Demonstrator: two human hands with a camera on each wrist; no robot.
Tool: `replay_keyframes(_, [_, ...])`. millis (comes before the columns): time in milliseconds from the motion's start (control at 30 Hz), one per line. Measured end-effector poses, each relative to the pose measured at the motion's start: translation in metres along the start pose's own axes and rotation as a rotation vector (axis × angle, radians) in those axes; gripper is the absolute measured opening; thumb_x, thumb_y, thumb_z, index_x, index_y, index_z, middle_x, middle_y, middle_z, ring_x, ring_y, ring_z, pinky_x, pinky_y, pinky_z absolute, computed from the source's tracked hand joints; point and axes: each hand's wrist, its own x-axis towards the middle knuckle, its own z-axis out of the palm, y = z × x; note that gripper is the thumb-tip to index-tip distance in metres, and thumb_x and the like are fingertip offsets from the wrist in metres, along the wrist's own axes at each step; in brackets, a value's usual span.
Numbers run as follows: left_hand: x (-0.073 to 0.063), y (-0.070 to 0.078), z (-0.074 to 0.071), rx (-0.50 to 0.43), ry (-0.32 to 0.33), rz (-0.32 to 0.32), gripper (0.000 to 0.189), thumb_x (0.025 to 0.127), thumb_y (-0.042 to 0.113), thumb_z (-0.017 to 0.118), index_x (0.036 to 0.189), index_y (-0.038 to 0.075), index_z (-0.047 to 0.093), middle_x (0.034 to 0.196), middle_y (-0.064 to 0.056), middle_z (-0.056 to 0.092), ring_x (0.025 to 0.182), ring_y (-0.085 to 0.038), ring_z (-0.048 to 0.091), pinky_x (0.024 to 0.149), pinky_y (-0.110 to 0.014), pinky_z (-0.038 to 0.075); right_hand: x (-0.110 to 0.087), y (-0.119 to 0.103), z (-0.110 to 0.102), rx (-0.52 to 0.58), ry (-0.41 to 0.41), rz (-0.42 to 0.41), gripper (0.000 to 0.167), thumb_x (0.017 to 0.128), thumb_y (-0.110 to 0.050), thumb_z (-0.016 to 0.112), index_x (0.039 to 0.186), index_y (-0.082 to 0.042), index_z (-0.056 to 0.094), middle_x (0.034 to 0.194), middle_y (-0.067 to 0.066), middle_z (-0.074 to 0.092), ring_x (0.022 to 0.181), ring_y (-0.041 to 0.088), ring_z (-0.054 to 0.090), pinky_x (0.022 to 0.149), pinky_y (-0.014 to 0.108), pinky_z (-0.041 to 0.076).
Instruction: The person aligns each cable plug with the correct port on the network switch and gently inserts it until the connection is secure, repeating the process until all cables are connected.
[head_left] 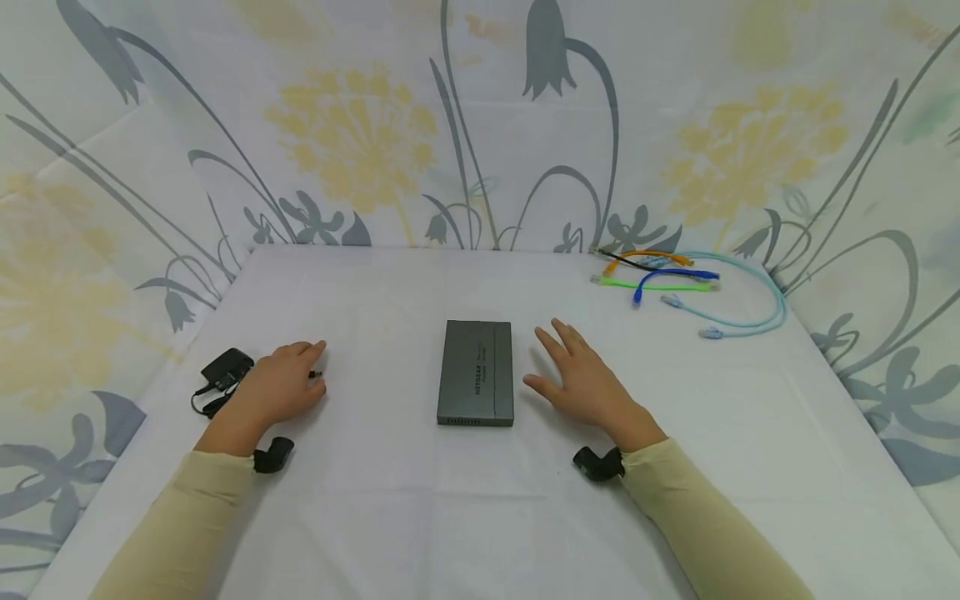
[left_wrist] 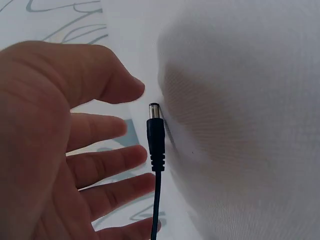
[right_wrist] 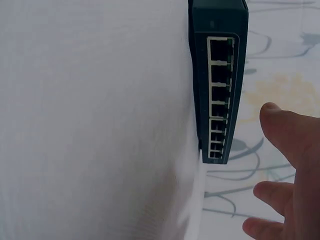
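A dark grey network switch (head_left: 474,375) marked NETGEAR lies flat in the middle of the white table. The right wrist view shows its row of several empty ports (right_wrist: 218,95). Just right of the switch, my right hand (head_left: 592,390) is spread with its fingers apart, holding nothing. My left hand (head_left: 279,385) hovers at the left beside the power cord's barrel plug (left_wrist: 156,135). Thumb and fingers stand apart around the plug, its metal tip just past the thumb tip. The cord leads to a black power adapter (head_left: 227,367), partly hidden behind that hand.
At the back right lies a bunch of network cables: a green one (head_left: 660,285), a blue one (head_left: 675,273), an orange one (head_left: 648,255), a black one and a long light-blue one (head_left: 750,327). A flowered cloth (head_left: 495,125) hangs behind the table (head_left: 420,533) and along its sides.
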Motion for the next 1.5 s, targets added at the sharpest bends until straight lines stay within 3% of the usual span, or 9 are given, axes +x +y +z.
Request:
replay_keyframes(367, [0.002,-0.006,-0.001,0.004,-0.010,-0.047,0.046,0.090,0.014,0.056,0.130,-0.009,0.054,0.130,-0.030,0.054,0.119,-0.048,0.050,0.094,-0.058,0.045,-0.001,-0.010,0.003,0.028,-0.033,-0.023,0.079,0.093,-0.054,0.056,0.156,-0.020,0.023,0.163,0.012,0.014,0.149,0.035,0.019,0.113,0.055,0.031])
replay_keyframes(900, [0.003,-0.013,-0.001,-0.012,0.006,-0.057,0.019,0.086,0.007,0.060,0.102,-0.003,0.065,0.096,-0.019,0.064,0.088,-0.035,0.061,0.072,-0.047,0.051,-0.003,-0.021,0.008,0.111,-0.128,-0.034,0.078,0.093,-0.058,0.052,0.157,-0.025,0.020,0.164,0.014,0.010,0.144,0.041,0.030,0.106,0.059,0.037])
replay_keyframes(1300, [0.006,-0.010,0.002,0.019,0.026,-0.031,0.017,0.089,0.007,0.060,0.101,-0.003,0.065,0.094,-0.019,0.067,0.086,-0.037,0.064,0.075,-0.053,0.049,-0.001,-0.031,0.016,0.201,-0.216,-0.058,0.082,0.090,-0.064,0.053,0.156,-0.032,0.017,0.165,0.006,-0.001,0.143,0.040,0.032,0.109,0.056,0.036])
replay_keyframes(1500, [0.006,-0.004,0.001,-0.020,0.024,-0.042,0.019,0.090,0.004,0.059,0.106,-0.006,0.064,0.098,-0.021,0.066,0.093,-0.039,0.062,0.080,-0.053,0.049,0.000,-0.033,0.018,0.220,-0.233,-0.091,0.085,0.087,-0.064,0.057,0.156,-0.032,0.017,0.165,0.003,-0.004,0.146,0.036,0.026,0.111,0.055,0.034])
